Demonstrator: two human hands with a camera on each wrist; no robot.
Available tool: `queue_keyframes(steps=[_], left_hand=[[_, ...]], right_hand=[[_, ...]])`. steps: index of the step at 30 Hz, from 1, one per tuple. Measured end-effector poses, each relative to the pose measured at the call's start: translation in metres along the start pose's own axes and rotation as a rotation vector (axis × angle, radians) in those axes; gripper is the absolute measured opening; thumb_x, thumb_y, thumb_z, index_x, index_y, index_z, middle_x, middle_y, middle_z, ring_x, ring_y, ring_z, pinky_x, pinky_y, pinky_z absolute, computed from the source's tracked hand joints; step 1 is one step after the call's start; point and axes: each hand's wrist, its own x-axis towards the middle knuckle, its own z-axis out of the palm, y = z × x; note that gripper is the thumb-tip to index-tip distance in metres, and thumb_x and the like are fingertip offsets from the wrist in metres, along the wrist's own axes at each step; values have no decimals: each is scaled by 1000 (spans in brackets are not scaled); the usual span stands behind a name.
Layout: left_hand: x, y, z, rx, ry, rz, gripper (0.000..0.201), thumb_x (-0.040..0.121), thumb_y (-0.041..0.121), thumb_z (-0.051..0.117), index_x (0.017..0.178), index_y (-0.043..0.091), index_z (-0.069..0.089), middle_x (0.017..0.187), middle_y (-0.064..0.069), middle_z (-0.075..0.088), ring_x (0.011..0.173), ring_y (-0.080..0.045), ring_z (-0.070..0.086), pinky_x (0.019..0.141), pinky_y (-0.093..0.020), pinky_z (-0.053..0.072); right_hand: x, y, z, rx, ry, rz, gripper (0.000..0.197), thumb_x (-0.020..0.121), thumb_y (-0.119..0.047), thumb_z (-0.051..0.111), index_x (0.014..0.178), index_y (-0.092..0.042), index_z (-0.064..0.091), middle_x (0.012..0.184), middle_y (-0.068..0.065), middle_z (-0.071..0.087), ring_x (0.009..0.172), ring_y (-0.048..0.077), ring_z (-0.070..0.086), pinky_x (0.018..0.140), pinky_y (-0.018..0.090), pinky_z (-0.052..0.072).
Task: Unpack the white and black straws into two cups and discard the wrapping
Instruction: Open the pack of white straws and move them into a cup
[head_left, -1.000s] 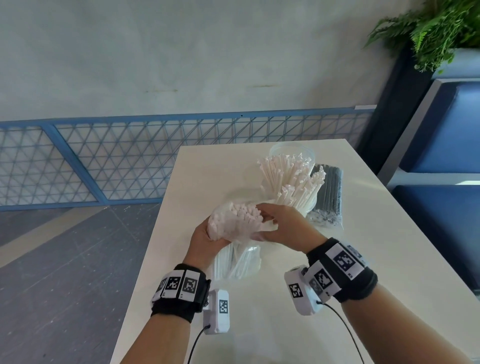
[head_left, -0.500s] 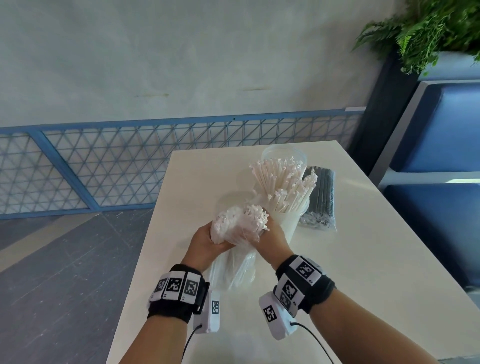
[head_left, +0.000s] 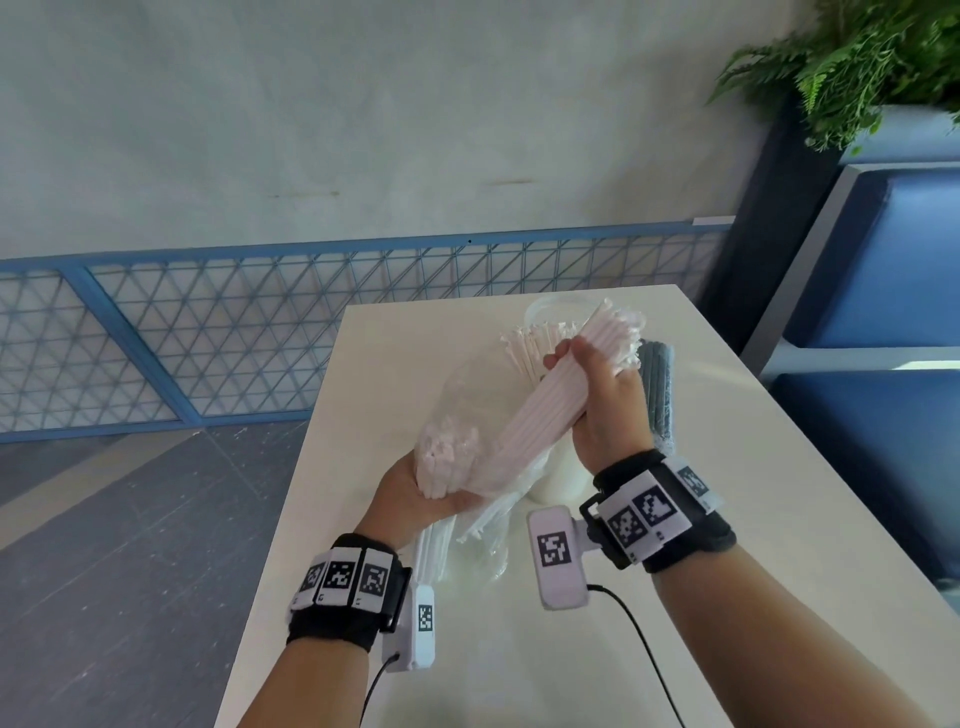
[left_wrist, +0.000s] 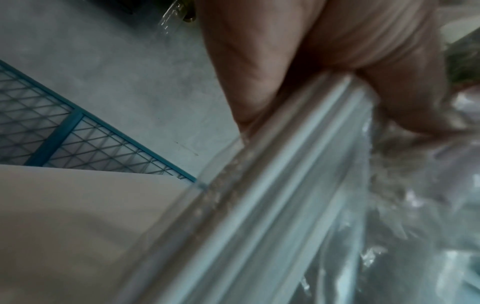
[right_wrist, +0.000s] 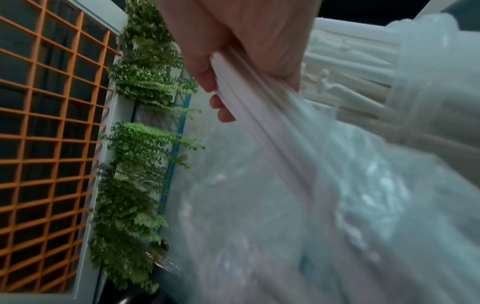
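While my right hand (head_left: 597, 395) gripped a white straw bundle (head_left: 540, 410) mid-frame, my left hand (head_left: 415, 493) clutched the wrapping (head_left: 457, 415); only the head view showed black straws (head_left: 657, 384) behind.

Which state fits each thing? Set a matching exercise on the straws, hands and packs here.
Things:
1. right hand
2. left hand
3. black straw pack
4. cup

States:
A. lies unopened on the table
B. grips a drawn-out white straw bundle
C. holds the clear wrapper with remaining straws
D. stands holding white straws

Pairs: 1-B, 2-C, 3-A, 4-D
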Motion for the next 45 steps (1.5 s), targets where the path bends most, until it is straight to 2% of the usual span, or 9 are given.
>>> queue_keyframes(steps=[3,7,10,15,23,29,34,41,45], left_hand=[[-1,6,3,98,-67,-21,88,31,56,86,106,18,62,99,8,68,96,-3,63,82,-18,48],[0,10,12,59,-10,-19,56,52,17,89,99,25,60,96,12,68,93,-2,63,81,-17,51],[1,11,14,26,9,-13,52,58,7,86,100,23,61,96,9,69,91,-5,65,73,-14,51],[6,8,6,20,35,-14,55,54,17,88,103,14,66,95,1,73,95,-12,68,86,-29,52],[10,6,2,106,133,1,34,62,15,85,93,13,68,85,7,72,82,-6,68,71,-14,47],[17,0,-3,57,198,-17,41,62,21,86,98,10,67,92,-2,73,89,-12,68,79,-25,52],[16,-3,-9,-59,211,-34,46,59,23,87,98,6,68,95,-9,73,95,-19,69,84,-30,53],[10,-2,-16,-143,264,-34,36,70,7,78,104,6,68,99,-5,73,93,-9,68,68,-9,50],[9,-3,-19,-218,278,-30,39,70,7,78,106,4,66,102,-9,72,96,-13,68,72,-12,50]], right_hand=[[5,-4,3,62,26,-40,15,90,-14,54,77,-12,61,68,-5,64,72,11,63,72,29,51],[1,7,5,-21,-13,-4,38,80,-23,70,105,4,59,82,1,67,80,13,67,75,32,54],[-11,17,5,-283,-102,24,40,73,-27,75,104,-5,62,89,2,69,85,13,67,81,34,57],[-8,-1,3,-210,45,-82,21,84,-19,64,96,-3,58,80,4,68,84,21,67,79,38,57],[29,-43,-13,-62,192,-239,7,89,-14,58,87,-9,53,73,-2,60,67,7,62,66,27,52],[44,-65,-14,-134,245,-382,32,87,-14,58,102,13,52,56,-9,60,56,4,57,54,18,46],[47,-66,-8,-264,247,-415,14,85,-20,62,74,-12,65,65,-3,63,64,16,59,60,28,48],[60,-59,-17,-282,325,-387,31,86,-25,62,95,5,60,53,-12,61,51,-2,55,51,13,43],[64,-60,-19,-330,284,-401,44,87,-23,61,115,10,51,54,-18,64,54,-6,58,54,10,45]])
